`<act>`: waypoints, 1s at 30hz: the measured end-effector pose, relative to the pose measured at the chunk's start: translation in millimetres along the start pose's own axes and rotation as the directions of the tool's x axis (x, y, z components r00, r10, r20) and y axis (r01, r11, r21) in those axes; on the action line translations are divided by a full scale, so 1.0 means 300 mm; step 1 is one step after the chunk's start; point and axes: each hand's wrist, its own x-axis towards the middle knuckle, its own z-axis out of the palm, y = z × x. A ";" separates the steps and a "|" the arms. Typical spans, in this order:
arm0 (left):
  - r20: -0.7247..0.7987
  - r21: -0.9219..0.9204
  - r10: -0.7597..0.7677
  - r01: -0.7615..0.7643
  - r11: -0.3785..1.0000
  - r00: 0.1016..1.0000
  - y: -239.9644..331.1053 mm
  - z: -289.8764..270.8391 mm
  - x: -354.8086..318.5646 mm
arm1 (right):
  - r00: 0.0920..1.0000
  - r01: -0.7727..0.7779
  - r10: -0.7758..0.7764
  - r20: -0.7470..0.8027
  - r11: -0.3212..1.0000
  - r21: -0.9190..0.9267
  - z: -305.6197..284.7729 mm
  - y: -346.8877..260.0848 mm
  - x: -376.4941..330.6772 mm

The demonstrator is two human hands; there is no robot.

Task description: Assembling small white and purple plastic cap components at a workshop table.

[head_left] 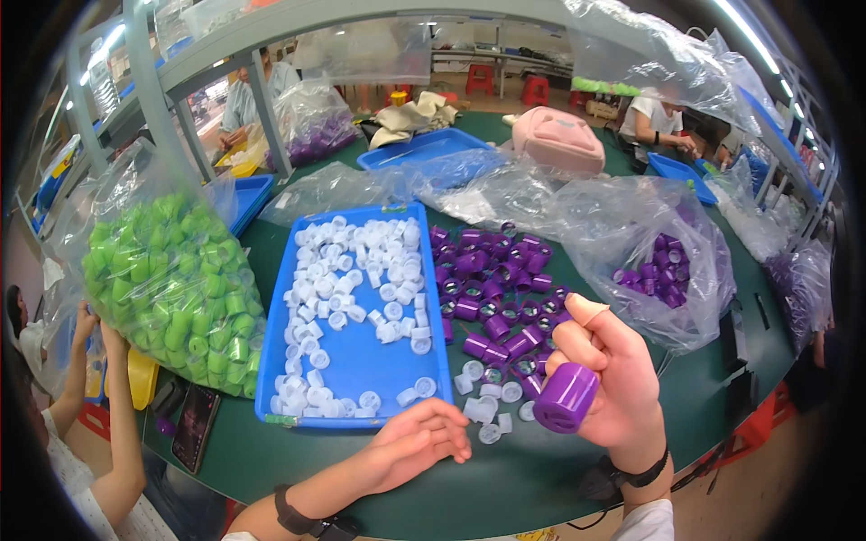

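Two hands over the green counter (541,487): right hand (613,379) has its fingers pinching a purple cap (566,398), held up above the loose purple and white caps. Left hand (417,444) rests by the blue tray (361,361), fingers loosely curled, holding nothing.

A clear plastic bag of bright green caps (171,288) stood at the left of the dark green table (505,491), with a black phone (195,427) lying just below it and a yellow tub (142,377) beside it. A second clear bag holding purple caps (663,270) sagged at the right. Farther back sat a pink rounded pouch (557,140), an empty blue tray (424,147) and crumpled beige cloth (413,117)
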 end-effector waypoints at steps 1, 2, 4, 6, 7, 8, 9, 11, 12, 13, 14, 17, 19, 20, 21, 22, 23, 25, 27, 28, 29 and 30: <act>-0.048 0.028 -0.013 0.014 1.000 0.999 0.000 0.003 -0.001 | 0.998 0.050 -0.051 0.029 0.998 0.042 -0.017 0.003 -0.003; -0.028 0.027 -0.013 0.014 1.000 1.000 -0.002 0.002 0.001 | 0.993 0.098 -0.103 0.057 0.992 0.085 -0.022 0.000 -0.010; -0.051 0.028 -0.005 0.006 1.000 0.999 -0.004 -0.001 0.002 | 0.986 0.166 -0.162 -0.037 0.980 0.113 0.000 -0.010 -0.026; -0.044 0.029 -0.005 0.006 1.000 0.999 -0.004 -0.005 -0.003 | 0.975 0.105 -0.160 0.152 0.943 0.315 0.000 -0.023 -0.039; -0.021 0.005 0.004 -0.004 1.000 1.000 -0.003 -0.014 -0.005 | 0.956 0.084 -0.165 0.244 0.946 0.313 -0.010 -0.030 -0.046; 0.002 -0.020 0.012 -0.012 1.000 1.000 -0.003 -0.020 -0.004 | 0.955 0.098 -0.176 0.239 0.947 0.305 -0.006 -0.034 -0.058; -0.013 -0.015 0.015 -0.015 1.000 1.000 -0.002 -0.017 -0.001 | 0.949 0.117 -0.211 0.236 0.926 0.358 0.001 -0.034 -0.066; -0.039 0.019 0.012 -0.011 1.000 0.999 0.001 -0.005 -0.001 | 0.943 0.139 -0.255 0.215 0.887 0.440 0.008 -0.035 -0.080; -0.076 0.050 0.013 -0.009 0.999 0.997 0.002 -0.002 0.000 | 0.941 0.148 -0.263 0.214 0.887 0.437 0.015 -0.039 -0.088; -0.068 0.051 0.010 -0.007 0.999 0.998 0.001 -0.002 0.001 | 0.951 0.174 -0.274 0.141 0.855 0.488 0.022 -0.041 -0.096; -0.073 0.048 0.011 -0.007 0.999 0.997 0.000 -0.003 0.001 | 0.957 0.202 -0.281 0.068 0.819 0.537 0.026 -0.043 -0.104; -0.080 0.049 0.013 -0.009 0.999 0.997 -0.002 -0.004 0.000 | 0.943 0.262 -0.332 0.019 0.777 0.573 0.034 -0.051 -0.118; -0.079 0.052 0.013 -0.009 0.999 0.997 -0.004 -0.004 0.002 | 0.925 0.314 -0.380 -0.002 0.760 0.569 0.036 -0.057 -0.128; -0.074 0.049 0.014 -0.010 0.999 0.997 -0.006 -0.004 0.005 | 0.922 0.320 -0.386 -0.003 0.759 0.568 0.041 -0.061 -0.138; -0.068 0.046 0.015 -0.011 0.999 0.998 -0.007 -0.003 0.007 | 0.911 0.362 -0.410 -0.046 0.741 0.565 0.050 -0.064 -0.148; -0.067 0.049 0.014 -0.011 0.999 0.998 -0.006 -0.005 0.006 | 0.899 0.400 -0.430 -0.087 0.723 0.563 0.055 -0.067 -0.152; -0.055 0.022 0.009 -0.008 1.000 0.998 -0.005 -0.007 0.006 | 0.897 0.402 -0.433 -0.086 0.722 0.563 0.058 -0.070 -0.155; -0.045 -0.003 0.004 -0.005 1.000 0.999 -0.003 -0.009 0.005 | 0.885 0.438 -0.452 -0.109 0.732 0.522 0.065 -0.073 -0.157; -0.035 -0.008 0.011 -0.012 1.000 0.999 -0.001 -0.011 0.002 | 0.879 0.472 -0.435 -0.194 0.745 0.472 0.086 -0.073 -0.149; -0.033 -0.008 0.010 -0.011 1.000 0.999 -0.001 -0.012 0.002 | 0.863 0.503 -0.420 -0.280 0.758 0.415 0.092 -0.073 -0.148; -0.031 -0.008 0.010 -0.011 1.000 0.999 -0.001 -0.014 0.001 | 0.862 0.505 -0.421 -0.280 0.757 0.415 0.088 -0.072 -0.148; -0.030 -0.009 0.011 -0.011 1.000 0.999 -0.002 -0.015 0.000 | 0.874 0.485 -0.426 -0.233 0.778 0.399 0.080 -0.068 -0.145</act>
